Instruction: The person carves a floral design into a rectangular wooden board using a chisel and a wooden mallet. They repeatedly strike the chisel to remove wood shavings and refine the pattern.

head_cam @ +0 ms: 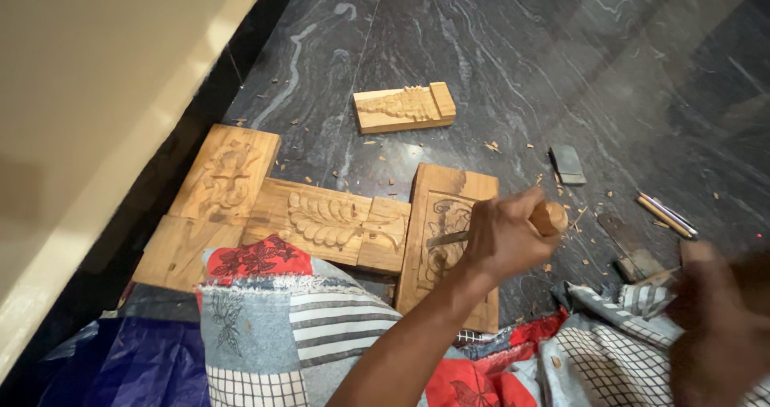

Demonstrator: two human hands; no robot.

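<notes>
Left hand [504, 234] fisted round wooden chisel handle [550, 217], blade [447, 238] on carved panel [446, 242] lying flat on dark floor [481, 46]. Right hand [714, 327] blurred at lower right, near mallet [638, 259]; finger state unclear. More carved panels [321, 218] left, small block [405, 107] beyond, chips scattered.

A woodcarver's work spot, set up right on the floor [481, 38], which is dark polished stone with pale veins running through it. Carved wooden panels [321, 218] lie side by side, leaf and scroll patterns cut into them, and a smaller carved block [405, 108] sits apart, further out. Wood chips [561, 214] are scattered all around. Loose hand tools [666, 216] rest on the stone to the right. A patchwork cloth [273, 327] is spread along the near edge. A pale wall [96, 94] runs along the left.
</notes>
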